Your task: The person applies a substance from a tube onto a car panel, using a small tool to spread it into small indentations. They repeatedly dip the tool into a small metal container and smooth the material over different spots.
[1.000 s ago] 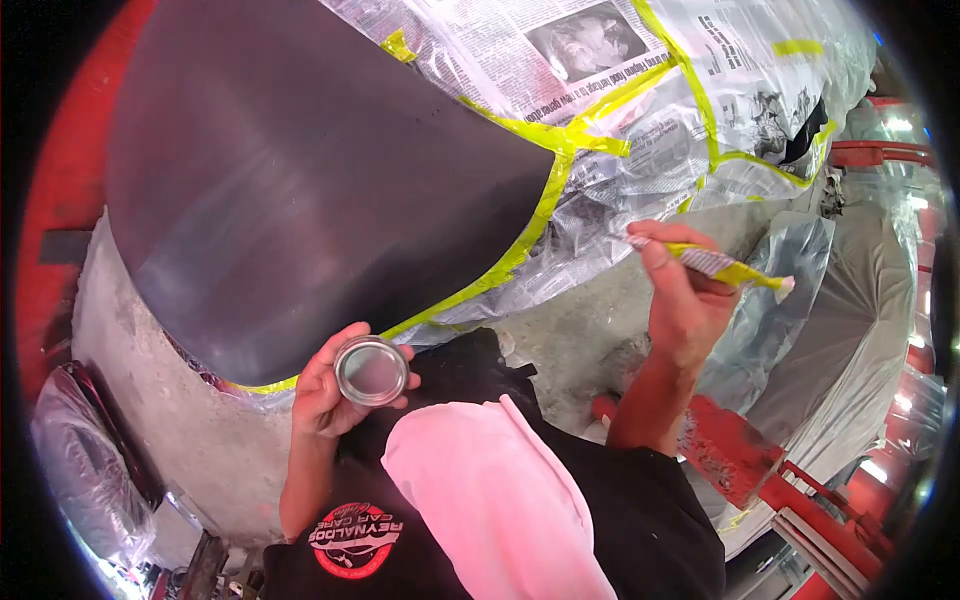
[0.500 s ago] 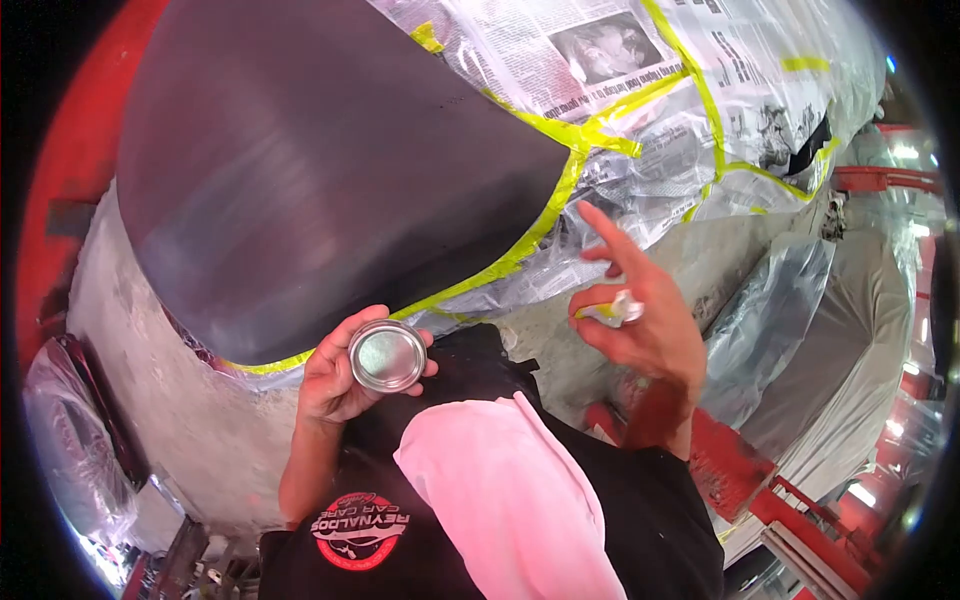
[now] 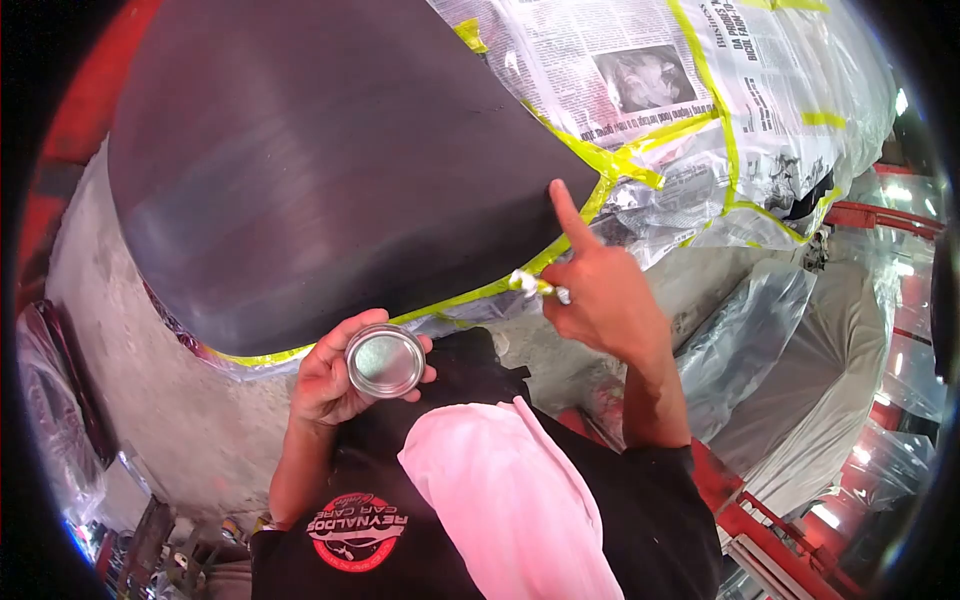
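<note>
Low in front of my chest, my left hand (image 3: 335, 375) is wrapped round a small round metal tin (image 3: 385, 361), its shiny silver top facing up. My right hand (image 3: 605, 300) points its index finger onto the dark grey car panel (image 3: 350, 170), with the fingertip close to the panel's right corner. The other fingers are curled round a crumpled piece of yellow masking tape (image 3: 543, 287) with white bits on it. Yellow masking tape (image 3: 480, 290) runs along the panel's lower edge, just by this hand.
Newspaper (image 3: 640, 80) and clear plastic, taped in yellow, cover the car body right of the panel. A pink cloth (image 3: 500, 490) hangs over my black shirt. Plastic-wrapped parts lie on the right (image 3: 750, 340) and far left (image 3: 65, 400). Red metal beams (image 3: 880, 220) stand behind.
My right hand has moved up and left, its index finger going from the masked edge onto the dark panel. The view has shifted slightly. My left hand still holds the tin.
</note>
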The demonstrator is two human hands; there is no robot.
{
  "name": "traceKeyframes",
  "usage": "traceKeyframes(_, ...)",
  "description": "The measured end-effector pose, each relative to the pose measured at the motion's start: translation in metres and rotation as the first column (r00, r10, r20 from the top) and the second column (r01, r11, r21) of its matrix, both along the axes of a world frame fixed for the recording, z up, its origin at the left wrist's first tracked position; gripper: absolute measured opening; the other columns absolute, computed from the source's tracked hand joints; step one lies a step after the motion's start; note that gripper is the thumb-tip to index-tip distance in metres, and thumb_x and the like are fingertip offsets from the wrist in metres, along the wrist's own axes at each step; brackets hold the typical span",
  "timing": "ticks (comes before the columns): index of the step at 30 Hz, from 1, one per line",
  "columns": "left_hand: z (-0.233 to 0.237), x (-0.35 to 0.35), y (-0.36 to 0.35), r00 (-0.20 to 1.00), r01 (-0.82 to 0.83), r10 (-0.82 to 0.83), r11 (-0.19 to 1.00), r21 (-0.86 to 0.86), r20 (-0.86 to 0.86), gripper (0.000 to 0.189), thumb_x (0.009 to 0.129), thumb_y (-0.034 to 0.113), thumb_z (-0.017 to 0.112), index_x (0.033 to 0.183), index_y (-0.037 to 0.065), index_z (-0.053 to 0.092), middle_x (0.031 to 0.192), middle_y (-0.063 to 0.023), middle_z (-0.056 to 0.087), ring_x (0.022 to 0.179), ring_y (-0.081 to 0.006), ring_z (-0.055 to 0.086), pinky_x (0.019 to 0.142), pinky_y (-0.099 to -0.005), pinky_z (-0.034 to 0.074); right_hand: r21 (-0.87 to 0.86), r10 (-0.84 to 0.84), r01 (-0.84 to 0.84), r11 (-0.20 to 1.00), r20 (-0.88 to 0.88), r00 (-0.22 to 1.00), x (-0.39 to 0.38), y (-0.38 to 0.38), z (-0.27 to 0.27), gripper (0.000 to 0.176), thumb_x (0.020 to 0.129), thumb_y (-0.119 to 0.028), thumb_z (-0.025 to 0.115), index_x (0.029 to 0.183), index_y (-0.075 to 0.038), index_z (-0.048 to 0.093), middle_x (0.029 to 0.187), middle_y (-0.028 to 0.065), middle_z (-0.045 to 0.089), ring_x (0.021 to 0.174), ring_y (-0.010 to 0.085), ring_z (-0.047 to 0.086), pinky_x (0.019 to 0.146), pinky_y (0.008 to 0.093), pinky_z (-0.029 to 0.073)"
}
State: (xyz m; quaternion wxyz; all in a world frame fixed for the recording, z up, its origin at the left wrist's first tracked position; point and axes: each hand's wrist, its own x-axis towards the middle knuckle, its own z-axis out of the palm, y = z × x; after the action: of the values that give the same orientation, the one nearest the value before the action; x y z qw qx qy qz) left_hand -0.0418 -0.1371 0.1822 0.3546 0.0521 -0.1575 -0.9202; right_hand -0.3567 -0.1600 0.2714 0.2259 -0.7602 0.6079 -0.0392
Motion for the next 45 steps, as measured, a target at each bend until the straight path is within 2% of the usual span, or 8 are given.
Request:
traceKeyframes(6,-0.001,0.002,-0.001,1.0,-0.013,0.013,1.0,0.003,-0.015,0.064,0.096,0.026,0.056,0.148,0.006,0.026,0.137,-0.0394,0.035,0.121,-0.0542,0.046,0.094,-0.0561,0.049,0.128,0.086,-0.075,0.989,-0.077,0.993,0.021,-0.002,0.003,0.021,0.062,-0.01,0.068,0.081,-0.008,0.076,0.151,0.0208,0.031,0.071,0.0323,0.068,0.069,0.0407,0.054)
traceKeyframes(13,0.0,0.002,-0.005,0.999,-0.022,0.022,1.0,0.002,-0.034,0.063,0.096,0.025,0.055,0.148,0.004,0.026,0.136,-0.0395,0.036,0.12,-0.0542,0.047,0.094,-0.0557,0.049,-0.017,-0.178,0.177,0.984,-0.074,0.981,-0.019,0.006,0.008,0.023,0.066,-0.009,0.069,0.088,-0.006,0.074,0.144,0.0217,0.042,0.075,0.0325,0.068,0.072,0.0377,0.052)
traceKeyframes(16,0.001,0.002,-0.006,1.0,-0.019,0.019,1.0,-0.002,-0.025,0.063,0.097,0.025,0.054,0.148,0.003,0.026,0.137,-0.0396,0.036,0.12,-0.054,0.047,0.094,-0.0556,0.049,0.067,-0.33,0.324,0.944,0.145,0.933,-0.029,0.019,0.023,0.023,0.065,-0.002,0.07,0.088,-0.004,0.073,0.142,0.0185,0.047,0.078,0.0202,0.069,0.077,0.0317,0.051)
traceKeyframes(19,0.001,0.002,-0.007,0.999,-0.029,0.029,1.0,-0.008,-0.026,0.063,0.097,0.026,0.054,0.148,0.003,0.026,0.137,-0.0394,0.036,0.12,-0.0535,0.047,0.094,-0.0549,0.049,0.047,-0.29,0.293,0.955,0.352,0.89,-0.043,0.034,0.028,0.021,0.064,-0.001,0.071,0.085,-0.001,0.071,0.139,0.0176,0.052,0.083,0.0173,0.068,0.081,0.0318,0.051)
traceKeyframes(23,0.003,0.0,-0.01,1.0,-0.012,0.011,1.0,-0.017,-0.027,0.061,0.097,0.025,0.053,0.148,0.004,0.026,0.137,-0.039,0.036,0.121,-0.0528,0.048,0.095,-0.0542,0.049,0.219,-0.474,0.421,0.88,0.383,0.793,-0.048,0.038,0.041,0.019,0.065,-0.001,0.074,0.083,-0.006,0.071,0.129,0.0162,0.059,0.092,0.0204,0.068,0.085,0.0316,0.049)
traceKeyframes(31,0.003,-0.002,-0.018,0.999,0.034,-0.034,0.999,-0.015,-0.018,0.061,0.097,0.025,0.053,0.148,0.005,0.026,0.138,-0.0382,0.035,0.121,-0.0525,0.047,0.095,-0.054,0.049,-0.058,-0.454,0.524,0.85,0.424,0.784,-0.066,0.033,0.032,0.015,0.072,0.006,0.072,0.086,0.0,0.068,0.104,0.0097,0.065,0.094,0.0164,0.06,0.083,0.029,0.047)
traceKeyframes(37,-0.001,-0.004,-0.024,0.999,0.035,-0.035,0.999,0.01,-0.024,0.061,0.097,0.023,0.054,0.148,0.005,0.027,0.138,-0.0381,0.036,0.122,-0.0522,0.047,0.094,-0.0537,0.049,-0.048,-0.53,0.607,0.793,0.436,0.728,-0.068,0.023,0.026,0.016,0.071,0.003,0.074,0.085,-0.001,0.07,0.088,0.0071,0.067,0.086,0.019,0.062,0.08,0.0302,0.047)
traceKeyframes(45,0.0,-0.007,-0.032,0.999,0.047,-0.047,0.999,0.02,0.0,0.059,0.099,0.025,0.051,0.149,0.006,0.026,0.139,-0.0367,0.037,0.123,-0.0509,0.046,0.096,-0.0525,0.048,0.043,-0.6,0.726,0.687,0.598,0.532,-0.073,0.015,0.012,0.015,0.076,0.007,0.072,0.09,0.0,0.069,0.088,0.0021,0.066,0.085,0.0105,0.059,0.08,0.0248,0.045)
